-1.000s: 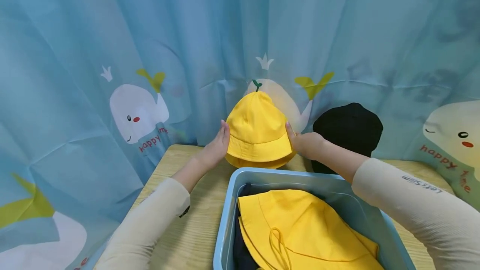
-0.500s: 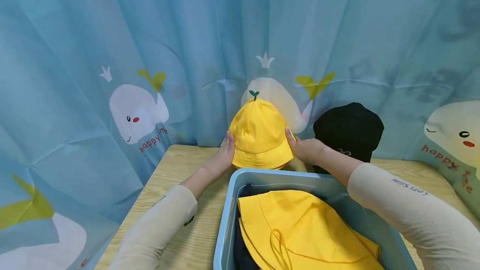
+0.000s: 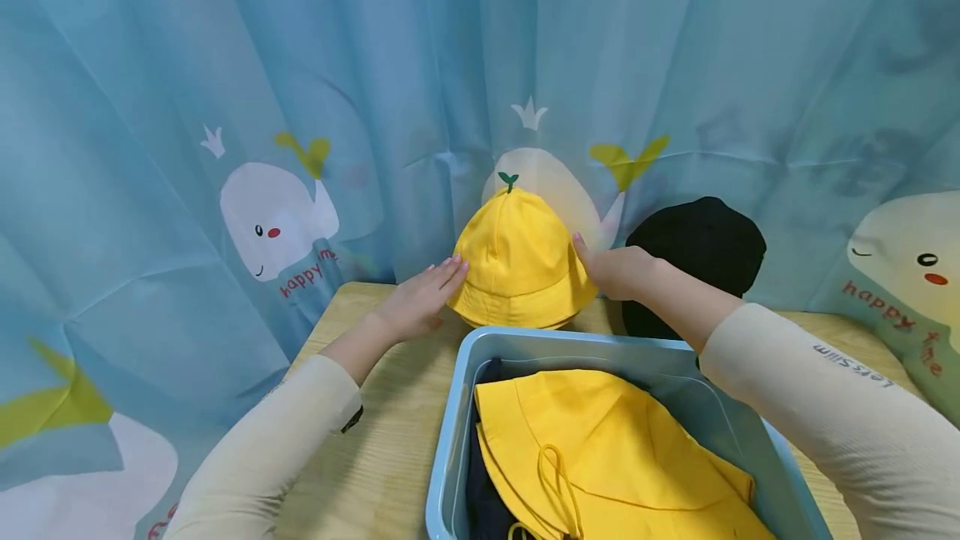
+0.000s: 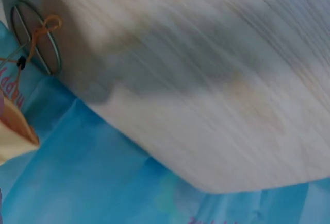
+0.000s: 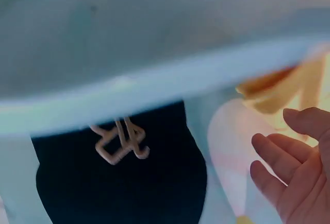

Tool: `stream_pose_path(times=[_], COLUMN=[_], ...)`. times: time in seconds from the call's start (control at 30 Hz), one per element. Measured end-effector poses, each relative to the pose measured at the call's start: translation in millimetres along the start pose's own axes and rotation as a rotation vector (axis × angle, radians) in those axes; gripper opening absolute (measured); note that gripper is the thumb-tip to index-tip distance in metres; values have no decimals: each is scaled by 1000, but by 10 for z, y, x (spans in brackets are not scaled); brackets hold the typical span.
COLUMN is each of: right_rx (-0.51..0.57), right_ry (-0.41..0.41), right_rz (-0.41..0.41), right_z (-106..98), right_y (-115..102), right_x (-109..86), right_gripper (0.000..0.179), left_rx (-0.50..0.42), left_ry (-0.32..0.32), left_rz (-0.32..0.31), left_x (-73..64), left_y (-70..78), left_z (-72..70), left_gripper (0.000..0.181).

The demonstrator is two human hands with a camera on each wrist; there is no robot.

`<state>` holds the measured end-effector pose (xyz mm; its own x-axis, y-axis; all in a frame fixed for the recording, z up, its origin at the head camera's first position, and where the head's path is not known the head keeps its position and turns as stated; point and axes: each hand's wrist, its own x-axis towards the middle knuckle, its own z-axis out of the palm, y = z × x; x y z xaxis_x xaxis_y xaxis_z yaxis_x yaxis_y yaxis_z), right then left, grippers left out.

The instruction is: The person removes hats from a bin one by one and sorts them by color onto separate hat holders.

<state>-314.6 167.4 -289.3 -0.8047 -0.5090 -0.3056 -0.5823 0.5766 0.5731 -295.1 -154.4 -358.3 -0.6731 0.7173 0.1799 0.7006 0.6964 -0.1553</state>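
Observation:
A yellow bucket hat [image 3: 517, 252] with a green sprout on top stands upright behind the blue bin in the head view. My left hand [image 3: 416, 302] touches its left brim with extended fingertips. At the opposite side, my right hand [image 3: 618, 269] has its thumb against the hat; the right wrist view shows the fingers of that hand [image 5: 296, 165] spread and loosely bent. Part of the hat's brim [image 4: 15, 136] appears at the left edge of the left wrist view, near an orange cord [image 4: 35, 41] and a round wire base [image 4: 54, 54].
A black cap [image 3: 705, 244] with light lettering stands to the right. The blue bin [image 3: 442, 448] in front holds another yellow hat [image 3: 600, 440] with a cord, plus dark fabric. A whale-print curtain [image 3: 420, 65] hangs behind the wooden table [image 3: 375, 440].
The yellow hat first came down lower and turned slightly. Since then my left hand has drawn back leftward to fingertip contact, while my right hand has shifted slightly up along the hat's side.

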Motion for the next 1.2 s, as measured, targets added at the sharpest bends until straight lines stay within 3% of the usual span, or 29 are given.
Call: stream_pose_path(times=[0.07, 0.1, 0.23, 0.37, 0.63, 0.8, 0.97, 1.13, 1.2], right_rx=[18, 195, 355, 408, 758, 783, 710, 633, 617], right_ry=[23, 43, 35, 29, -82, -74, -115, -134, -117], right_rz=[16, 58, 94, 53, -11, -18, -47, -90, -117], right_z=[-116, -144, -233, -320, -420, -446, -522, -670, -709], right_y=[7, 12, 13, 9, 34, -16, -158, -358, -444], right_x=[-78, -84, -125, -214, -371, -474, -543, -581, -611], right_gripper=[46, 53, 58, 63, 86, 84, 82, 79, 76], left_rx=[26, 36, 10, -40, -45, -53, -90, -64, -43], left_ry=[-29, -38, -56, -59, -81, -31, 23, 14, 1], left_rz=[23, 39, 112, 183, 356, 450, 531, 603, 636], left_x=[-16, -28, -104, -195, -359, -463, -537, -613, -652], left_y=[-20, -31, -86, -111, 21, 165, 391, 699, 835], left_z=[-68, -97, -205, -285, -368, -399, -426, -471, -488], left_gripper=[93, 97, 105, 111, 118, 114, 107, 104, 111])
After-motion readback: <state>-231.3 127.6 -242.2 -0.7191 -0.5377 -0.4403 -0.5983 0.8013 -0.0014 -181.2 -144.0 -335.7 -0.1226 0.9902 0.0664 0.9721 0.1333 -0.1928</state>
